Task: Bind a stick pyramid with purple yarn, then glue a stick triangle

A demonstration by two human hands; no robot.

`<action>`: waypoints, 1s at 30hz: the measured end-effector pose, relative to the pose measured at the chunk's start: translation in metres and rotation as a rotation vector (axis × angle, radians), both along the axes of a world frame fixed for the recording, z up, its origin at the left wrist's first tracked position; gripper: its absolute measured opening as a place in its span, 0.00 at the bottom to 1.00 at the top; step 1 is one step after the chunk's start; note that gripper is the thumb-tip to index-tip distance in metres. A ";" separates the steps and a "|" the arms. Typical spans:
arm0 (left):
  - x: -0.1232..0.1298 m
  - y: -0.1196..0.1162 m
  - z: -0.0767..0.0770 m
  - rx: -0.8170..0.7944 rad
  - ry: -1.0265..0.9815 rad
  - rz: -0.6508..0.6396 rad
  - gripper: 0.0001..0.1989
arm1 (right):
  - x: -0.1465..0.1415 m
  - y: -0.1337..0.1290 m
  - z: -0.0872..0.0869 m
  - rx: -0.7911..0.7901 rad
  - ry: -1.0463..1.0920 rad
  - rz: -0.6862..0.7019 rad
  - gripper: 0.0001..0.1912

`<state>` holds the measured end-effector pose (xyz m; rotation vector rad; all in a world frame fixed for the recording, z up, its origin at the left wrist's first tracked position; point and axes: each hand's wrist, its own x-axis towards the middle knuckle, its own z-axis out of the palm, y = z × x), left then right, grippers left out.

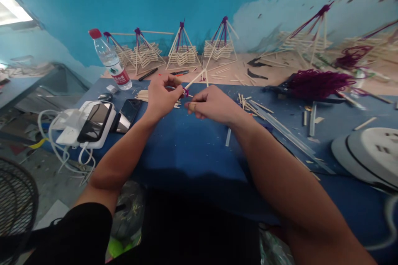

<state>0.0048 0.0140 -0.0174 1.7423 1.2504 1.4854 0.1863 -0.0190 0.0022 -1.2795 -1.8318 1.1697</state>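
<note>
My left hand (164, 93) is closed in a pinch around a wooden stick frame (195, 78), close to a knot of purple yarn (185, 92). Just right of the knot, my right hand (211, 103) pinches the end of a thin pale stick (190, 96). Whether that stick belongs to the frame is hard to see, as the fingers cover the joint. The frame's sticks meet above the hands. A pile of cut sticks (142, 95) lies beside and partly behind my left hand, and more short sticks (245, 103) lie right of my right hand.
Several stick baskets with purple yarn tops (182, 56) line the wall. A water bottle (118, 70), a phone (129, 112) and a power bank with cables (96, 122) are at left. Purple yarn (320, 87), clear glue sticks (286, 132) and a power socket tower (370, 153) are at right.
</note>
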 end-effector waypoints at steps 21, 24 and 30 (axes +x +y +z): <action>0.009 -0.013 0.001 0.319 -0.154 -0.174 0.07 | -0.008 0.008 -0.012 0.289 0.520 -0.232 0.08; 0.011 -0.014 -0.002 0.311 -0.130 -0.177 0.09 | -0.009 0.008 -0.014 0.270 0.499 -0.273 0.07; 0.012 -0.013 -0.004 0.300 -0.130 -0.067 0.06 | -0.011 0.006 -0.015 0.421 0.400 -0.303 0.04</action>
